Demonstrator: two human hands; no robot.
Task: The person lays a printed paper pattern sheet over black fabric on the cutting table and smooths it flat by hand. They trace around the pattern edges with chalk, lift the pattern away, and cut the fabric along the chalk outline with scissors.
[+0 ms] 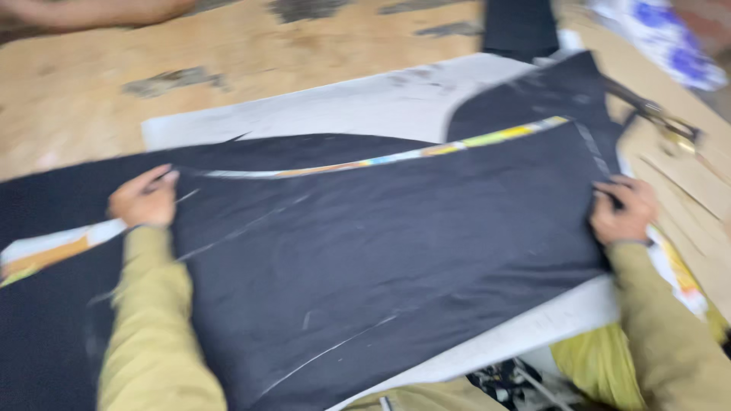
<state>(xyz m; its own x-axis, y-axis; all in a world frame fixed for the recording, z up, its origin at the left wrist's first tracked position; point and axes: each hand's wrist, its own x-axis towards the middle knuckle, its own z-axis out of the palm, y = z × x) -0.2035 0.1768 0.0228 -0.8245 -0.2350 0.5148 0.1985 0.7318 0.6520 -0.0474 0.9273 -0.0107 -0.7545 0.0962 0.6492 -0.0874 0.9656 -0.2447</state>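
Note:
A large piece of black fabric (pixel 381 243) lies spread over a wooden table, with white chalk lines drawn across it. A long curved ruler (pixel 396 157) with coloured markings rests along its upper part. My left hand (pixel 143 198) pinches the fabric at its left side, beside the ruler's left end. My right hand (pixel 623 209) grips the fabric's right edge with fingers curled over it. Both arms wear yellowish-green sleeves. The picture is blurred by motion.
White paper (pixel 335 110) lies under the fabric. Scissors (pixel 655 114) rest on the wooden table (pixel 91 84) at the upper right. Another person's arm (pixel 91 11) shows at the top left. A blue-and-white patterned item (pixel 670 38) sits at the far right corner.

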